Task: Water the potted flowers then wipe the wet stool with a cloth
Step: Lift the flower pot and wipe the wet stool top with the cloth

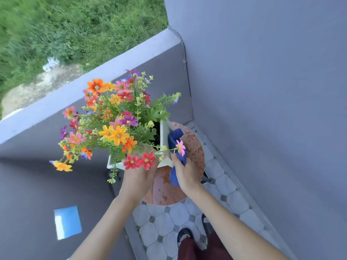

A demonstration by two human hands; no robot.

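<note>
Right hand [185, 172] was closed around the blue cloth [176, 145] at the stool [195, 147]'s right edge; left hand [138, 176] gripped the white pot [164, 136] of flowers [112, 119]. Top-heavy and shifted toward the left edge, it could tip off the wet seat.

Balcony corner: grey walls [262, 91], low grey parapet [116, 66], octagonal-tile floor [180, 214]. Grass [75, 25] w/ bare dirt patch [37, 87] beyond. Daylight, diffuse.
</note>
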